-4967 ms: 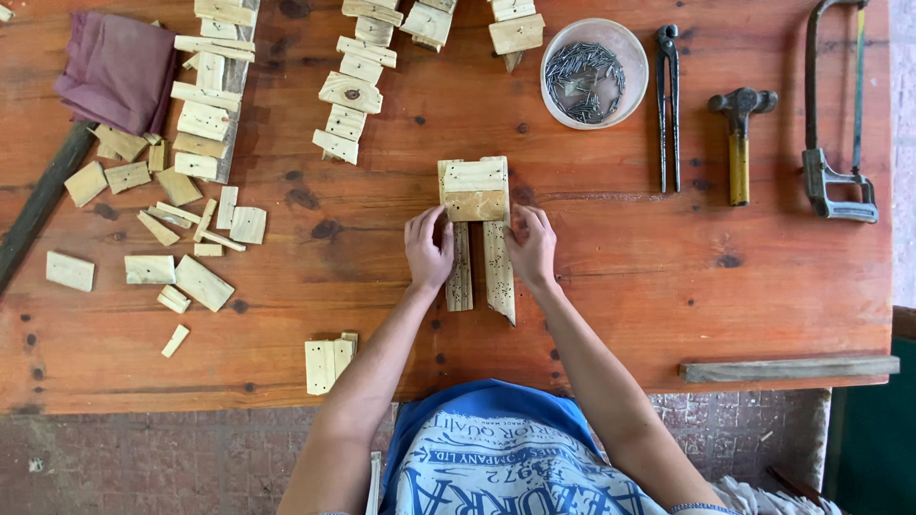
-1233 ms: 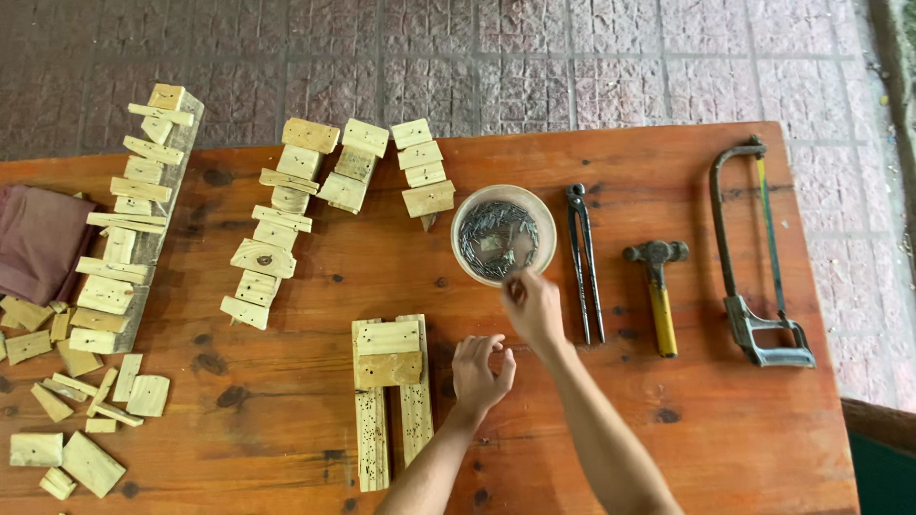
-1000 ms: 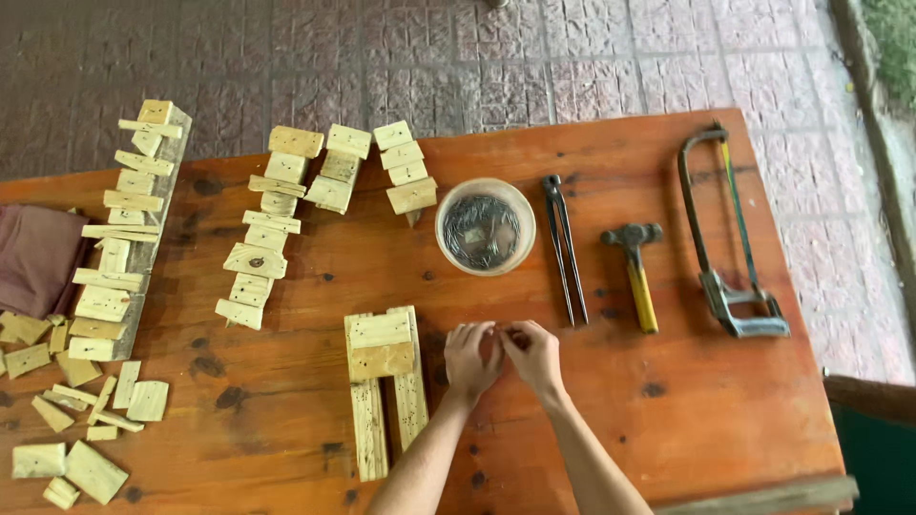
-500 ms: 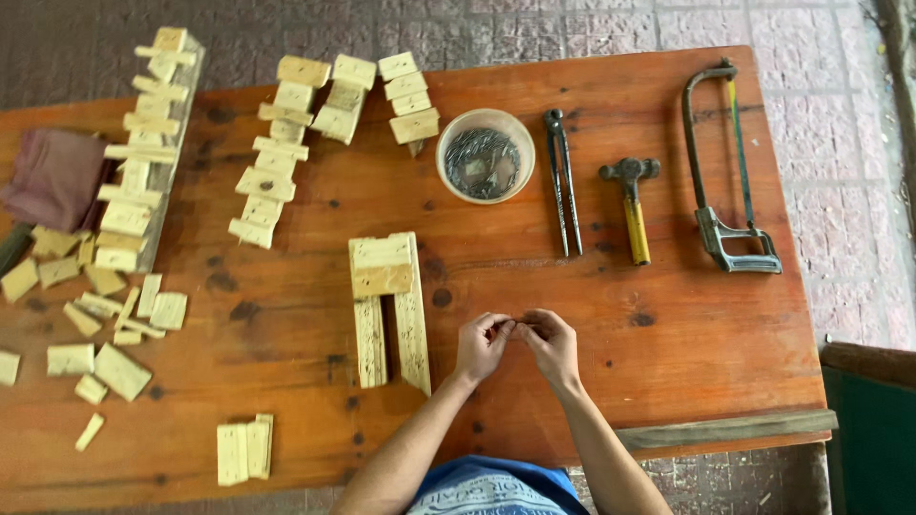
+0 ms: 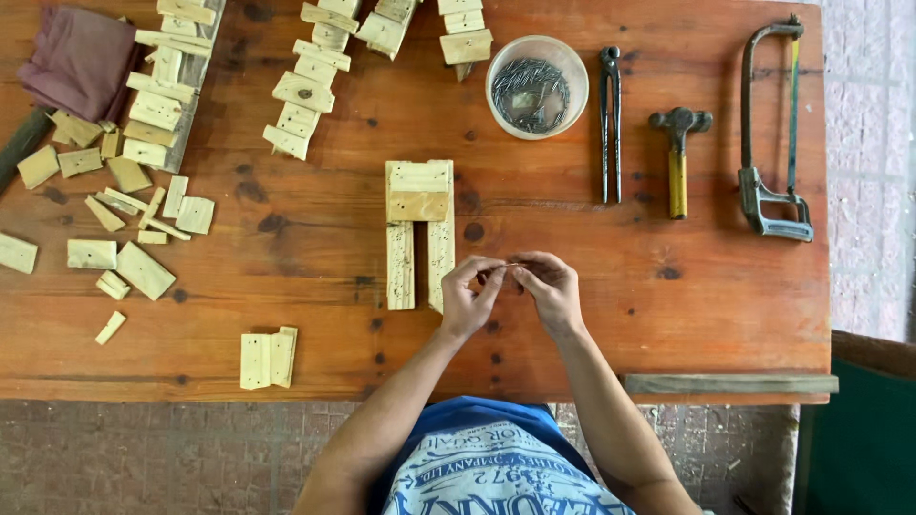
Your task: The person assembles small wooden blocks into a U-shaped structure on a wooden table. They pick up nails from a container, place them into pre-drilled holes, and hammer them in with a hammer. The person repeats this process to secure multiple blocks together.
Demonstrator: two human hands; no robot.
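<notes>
Between the fingertips of the left hand (image 5: 472, 298) and right hand (image 5: 547, 288) sits something thin, too small to tell. The stacks of wood blocks (image 5: 382, 24) at twelve o'clock run off the top edge. At ten o'clock the purple cloth (image 5: 76, 57) covers part of the table, and a dark bar (image 5: 21, 145) slips out at nine o'clock.

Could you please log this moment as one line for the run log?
left hand: pinching nail | right hand: pinching nail | wood piece: beside left hand
</notes>
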